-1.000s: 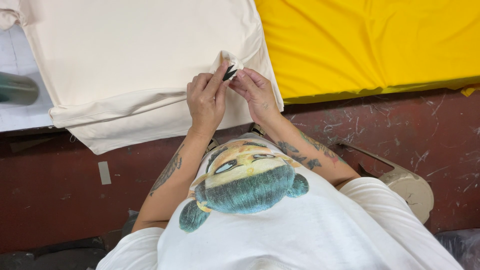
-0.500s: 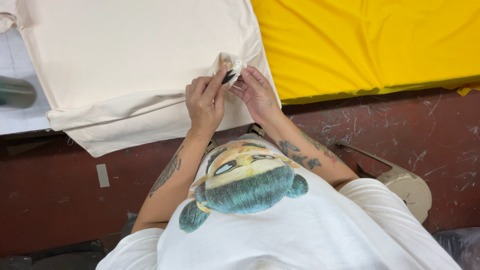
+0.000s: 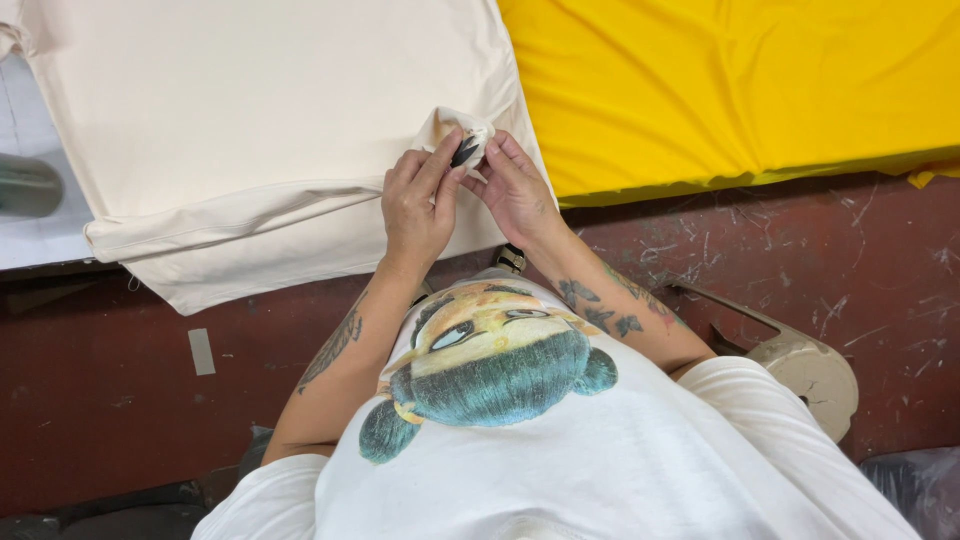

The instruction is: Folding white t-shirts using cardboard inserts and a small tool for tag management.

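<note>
A cream fabric piece (image 3: 250,110) lies spread over the table, its near edge hanging down in folds. My left hand (image 3: 415,205) and my right hand (image 3: 515,190) meet at the cloth's lower right corner (image 3: 450,125), which is lifted and pinched between their fingers. A small dark object (image 3: 465,152) shows between the fingertips against that corner; what it is I cannot tell. Both forearms carry tattoos, and my white printed shirt fills the lower frame.
A bright yellow fabric (image 3: 740,85) covers the table to the right. A grey-green cylinder (image 3: 28,185) sits at the left edge on a white surface. Below is a scuffed dark red floor (image 3: 850,240), with a round beige stool seat (image 3: 810,370) at the right.
The cloth corner has been raised a little higher and bunched more between my fingers. My hands stay in the same place.
</note>
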